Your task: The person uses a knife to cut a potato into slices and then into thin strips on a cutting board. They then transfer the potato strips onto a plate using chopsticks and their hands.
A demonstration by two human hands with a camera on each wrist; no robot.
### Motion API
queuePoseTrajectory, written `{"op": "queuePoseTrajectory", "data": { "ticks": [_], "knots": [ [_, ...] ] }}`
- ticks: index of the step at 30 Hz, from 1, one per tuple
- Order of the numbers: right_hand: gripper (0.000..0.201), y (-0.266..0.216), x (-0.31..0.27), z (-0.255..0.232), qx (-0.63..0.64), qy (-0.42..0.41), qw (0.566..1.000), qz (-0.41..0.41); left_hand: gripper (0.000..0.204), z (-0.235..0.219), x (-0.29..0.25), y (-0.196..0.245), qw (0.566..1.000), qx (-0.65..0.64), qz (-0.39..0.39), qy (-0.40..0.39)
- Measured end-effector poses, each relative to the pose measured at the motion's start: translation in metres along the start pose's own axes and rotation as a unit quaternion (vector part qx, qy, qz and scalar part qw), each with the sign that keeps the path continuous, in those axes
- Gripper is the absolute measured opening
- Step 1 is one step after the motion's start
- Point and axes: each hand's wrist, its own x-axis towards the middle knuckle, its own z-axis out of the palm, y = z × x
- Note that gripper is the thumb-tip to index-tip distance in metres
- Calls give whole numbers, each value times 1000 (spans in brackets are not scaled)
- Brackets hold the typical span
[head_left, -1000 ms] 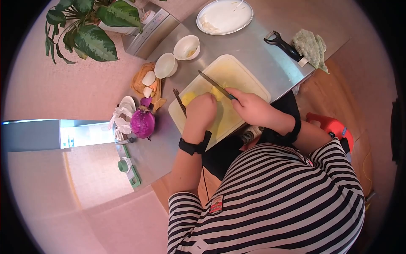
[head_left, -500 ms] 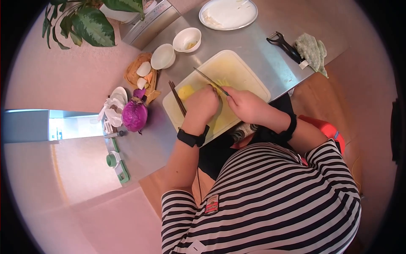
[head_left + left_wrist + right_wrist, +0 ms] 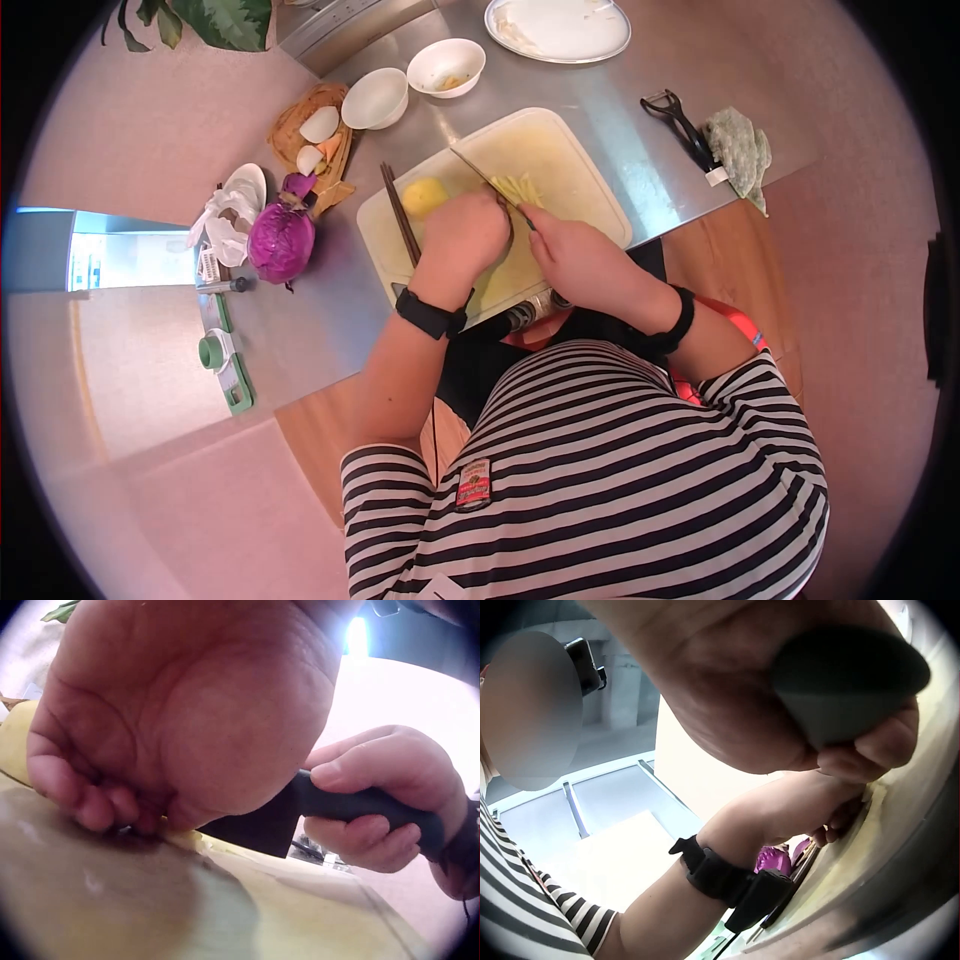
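My right hand [image 3: 580, 255] grips the dark handle of a knife [image 3: 474, 165], whose blade points away to the upper left over the white cutting board [image 3: 595, 185]. Curled down close beside the blade, my left hand [image 3: 468, 235] holds yellow potato slices, mostly hidden under its fingers. In the left wrist view the bent fingertips [image 3: 96, 808] are low at the board, with yellow bits beside the knife blade [image 3: 259, 829]. Thin potato strips [image 3: 518, 188] lie on the blade's far side. A peeled potato piece [image 3: 425, 195] rests left of that hand, beside dark chopsticks [image 3: 400, 215].
Left of the board are a cut purple cabbage [image 3: 281, 243], a brown holder [image 3: 290, 125] with pale vegetable pieces, and a green-and-white slicer [image 3: 225, 350]. Two white bowls [image 3: 376, 100] and an oval plate [image 3: 560, 28] stand behind. A black peeler [image 3: 685, 135] lies by a cloth [image 3: 738, 155].
The head view has shifted, so the counter things sit farther left and higher. More potato strips show beyond the blade. Both hands stay close together at the board, the knife still in the right.
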Motion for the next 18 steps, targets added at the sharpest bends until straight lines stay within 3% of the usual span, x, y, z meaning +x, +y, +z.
{"op": "queuePoseTrajectory", "data": {
  "ticks": [11, 13, 18],
  "knots": [
    [37, 10, 20, 6, -10, -22, 1000, 12, 32, 7, 3, -5, 1000, 11, -4, -24],
    [36, 19, 28, 15, 3, 9, 1000, -18, 28, 8, 1, -4, 1000, 12, 14, 13],
    [35, 18, 30, 13, 18, 2, 1000, -6, 27, 10, -1, -4, 999, 19, 18, 36]
  ]
}}
